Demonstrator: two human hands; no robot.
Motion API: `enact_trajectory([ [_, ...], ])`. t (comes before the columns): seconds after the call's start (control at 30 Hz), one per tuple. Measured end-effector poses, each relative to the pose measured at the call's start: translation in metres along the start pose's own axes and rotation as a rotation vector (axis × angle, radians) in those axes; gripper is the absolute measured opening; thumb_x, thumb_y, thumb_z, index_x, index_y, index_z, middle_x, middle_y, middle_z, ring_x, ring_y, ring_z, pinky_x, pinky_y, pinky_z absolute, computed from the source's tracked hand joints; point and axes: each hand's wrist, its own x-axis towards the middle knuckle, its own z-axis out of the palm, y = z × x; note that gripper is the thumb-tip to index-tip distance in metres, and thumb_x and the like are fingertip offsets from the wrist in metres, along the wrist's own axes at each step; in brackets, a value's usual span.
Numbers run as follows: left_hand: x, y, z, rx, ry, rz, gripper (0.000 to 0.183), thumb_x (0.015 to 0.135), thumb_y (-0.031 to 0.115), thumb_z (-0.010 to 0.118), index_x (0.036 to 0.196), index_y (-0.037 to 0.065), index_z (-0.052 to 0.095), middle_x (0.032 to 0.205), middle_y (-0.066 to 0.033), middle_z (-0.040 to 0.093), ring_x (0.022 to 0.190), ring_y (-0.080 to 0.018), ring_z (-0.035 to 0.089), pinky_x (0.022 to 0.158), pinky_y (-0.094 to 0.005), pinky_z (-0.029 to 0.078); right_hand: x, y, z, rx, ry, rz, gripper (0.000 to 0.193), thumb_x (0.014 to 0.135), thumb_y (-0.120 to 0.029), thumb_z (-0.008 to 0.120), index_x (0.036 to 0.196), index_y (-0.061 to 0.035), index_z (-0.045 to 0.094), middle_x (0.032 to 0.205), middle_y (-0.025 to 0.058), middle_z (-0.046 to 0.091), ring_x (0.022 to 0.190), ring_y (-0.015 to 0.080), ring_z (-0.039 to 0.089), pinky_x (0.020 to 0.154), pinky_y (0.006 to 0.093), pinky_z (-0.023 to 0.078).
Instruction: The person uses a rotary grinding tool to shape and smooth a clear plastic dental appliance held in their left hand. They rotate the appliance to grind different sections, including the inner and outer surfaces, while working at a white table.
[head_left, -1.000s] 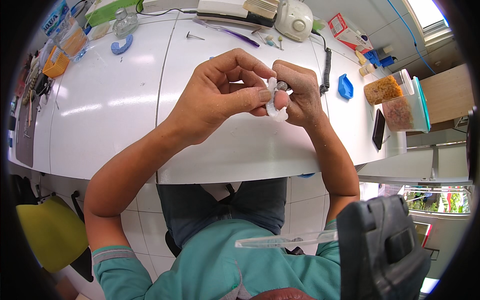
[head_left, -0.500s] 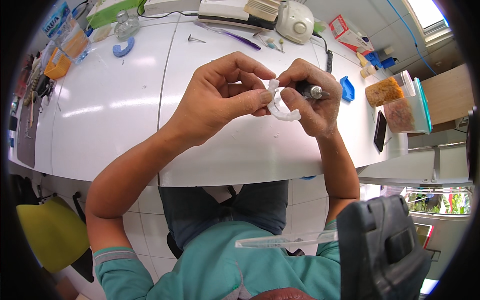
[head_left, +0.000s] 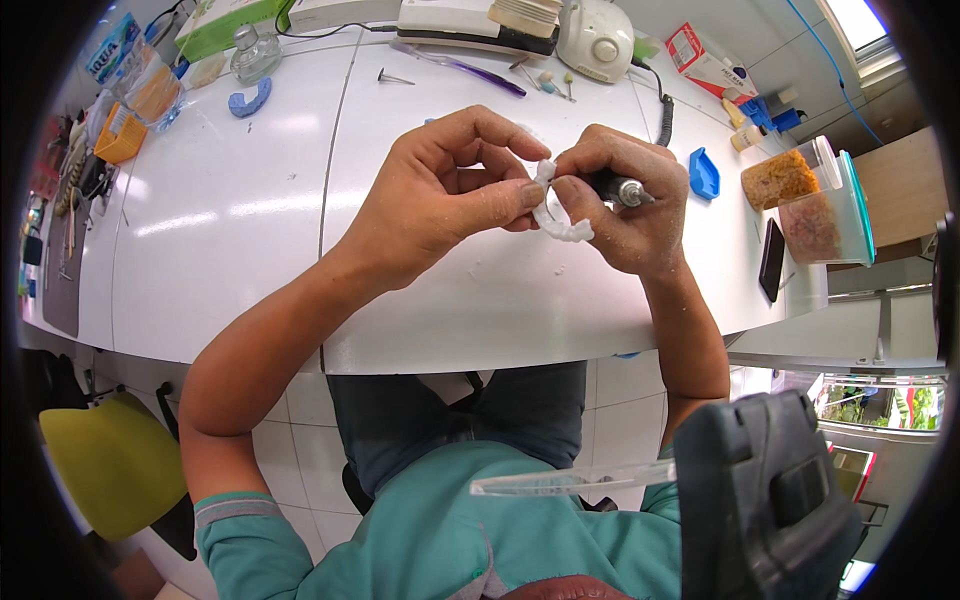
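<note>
Above the middle of the table, my left hand [head_left: 425,205] pinches one end of a white, curved dental arch [head_left: 565,230] between thumb and fingers. The toothed free end of the arch points to the right. My right hand [head_left: 640,225] is closed round a dark handpiece with a metal nose [head_left: 630,191], whose tip points right, away from the arch. The right thumb and forefinger reach to the arch's upper part and seem to touch it. Fine white dust coats the right hand's skin, and the rest of the handpiece is hidden in the palm.
Behind my hands lie a purple toothbrush [head_left: 470,72], a nail-like pin [head_left: 395,77] and small mounted burs [head_left: 550,84]. A white control box [head_left: 595,40] stands at the back. On the right are a blue tray [head_left: 704,174], a phone [head_left: 771,260] and food tubs [head_left: 815,225].
The white arch has turned slightly, its free end now a little further left beside the right thumb. Both hands keep their grips. The whole view has shifted slightly.
</note>
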Motion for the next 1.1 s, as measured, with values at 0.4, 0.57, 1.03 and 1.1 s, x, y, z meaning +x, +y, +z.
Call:
enact_trajectory([
  [0.4,0.001,-0.005,0.001,0.021,-0.034,0.015,0.031,0.091,0.003,0.078,0.117,0.006,0.062,0.098,-0.0051,0.068,0.09,-0.0114,0.069,0.079,-0.0272,0.06,-0.002,-0.002,0.005,-0.051,-0.001,-0.001,0.005,0.079,0.002,0.072,0.082,-0.0024,0.07,0.067,0.0032,0.064,0.058,0.0099,0.058,0.051,0.0273,0.042],
  [0.57,0.0,-0.007,0.003,0.022,-0.006,0.059,0.03,0.092,0.002,0.077,0.116,0.007,0.06,0.099,-0.0052,0.067,0.091,-0.0108,0.067,0.079,-0.0271,0.059,-0.004,-0.008,0.011,-0.103,0.056,0.013,0.007,0.078,0.003,0.071,0.081,-0.0032,0.069,0.068,0.003,0.065,0.058,0.0094,0.059,0.052,0.0263,0.044],
  [1.03,0.01,-0.01,0.006,-0.078,-0.041,0.022,0.033,0.092,0.002,0.077,0.118,0.008,0.058,0.104,-0.0043,0.066,0.092,-0.0119,0.067,0.081,-0.0283,0.059,-0.007,-0.016,0.007,0.025,0.115,0.243,0.003,0.083,0.002,0.069,0.083,-0.0016,0.069,0.072,0.0035,0.07,0.061,0.0061,0.061,0.056,0.0232,0.049],
  [1.1,0.01,-0.012,0.004,-0.119,-0.062,0.014,0.033,0.092,0.002,0.077,0.119,0.008,0.058,0.105,-0.0038,0.065,0.092,-0.012,0.067,0.081,-0.0287,0.059,-0.007,-0.018,0.008,0.067,0.11,0.269,0.002,0.084,0.001,0.069,0.083,-0.0015,0.069,0.071,0.0032,0.07,0.062,0.006,0.06,0.056,0.0233,0.049],
])
